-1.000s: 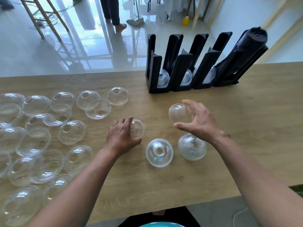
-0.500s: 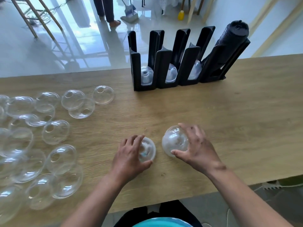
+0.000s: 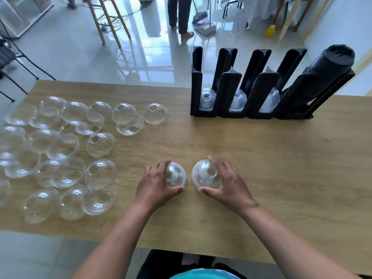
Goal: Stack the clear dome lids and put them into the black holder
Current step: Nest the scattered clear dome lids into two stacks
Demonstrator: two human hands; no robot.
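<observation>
On the wooden table point(image 3: 281, 178), my left hand point(image 3: 156, 185) grips a clear dome lid stack point(image 3: 176, 176) resting on the tabletop. Just to its right, my right hand point(image 3: 227, 183) holds a second clear dome lid stack point(image 3: 203, 175), also on the table. The two stacks stand a small gap apart. The black holder point(image 3: 227, 91) stands at the far edge, with stacked clear lids in three of its slots and a black stack point(image 3: 330, 65) leaning in the rightmost slot. Several loose dome lids point(image 3: 60, 154) lie scattered on the left.
A person's legs point(image 3: 180, 15) stand on the glossy floor beyond the table, near a dustpan point(image 3: 205, 27). Wooden ladder legs point(image 3: 104, 21) and a yellow bottle point(image 3: 270, 31) are farther back. The table's near edge runs just below my forearms.
Both hands came down toward the table's near side, and the two loose lids that lay there are no longer separate; each hand now holds a stack on the tabletop. The view has shifted.
</observation>
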